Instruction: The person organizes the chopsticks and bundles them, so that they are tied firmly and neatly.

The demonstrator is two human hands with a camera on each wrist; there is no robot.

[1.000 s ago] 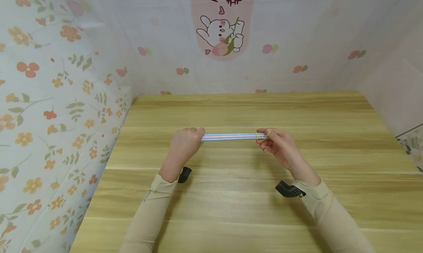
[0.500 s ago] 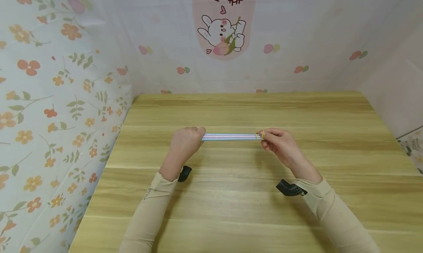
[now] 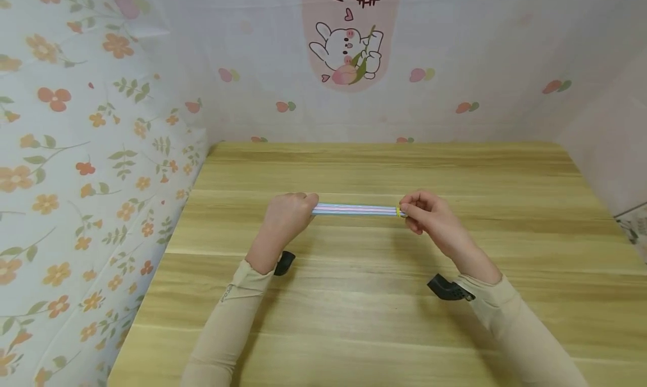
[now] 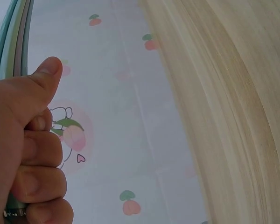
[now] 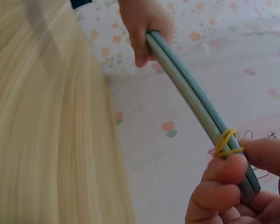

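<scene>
A bundle of slim pastel pencils [image 3: 356,209], blue, pink and pale green, is held level above the table between both hands. My left hand [image 3: 289,215] grips one end in a fist; in the left wrist view its fingers [image 4: 43,179] curl round the bundle, and a metal band [image 4: 14,212] shows below them. Near the other end, a yellow rubber band [image 5: 227,143] loops round the pencils in several turns. My right hand [image 3: 432,218] pinches at this end, thumb and forefinger right at the rubber band, with the pencil tips [image 5: 254,186] between its fingers.
The wood-grain table [image 3: 343,319] lies beneath both hands. Behind it hangs a white cloth [image 3: 242,50] with a rabbit print, and a flowered cloth [image 3: 91,207] covers the left side. Dark wrist mounts [image 3: 447,288] jut from the sleeves.
The rubber band, stretched in crossing strands over the right fingers a second ago, now sits in a tight coil round the bundle near its end. The left hand keeps its grip.
</scene>
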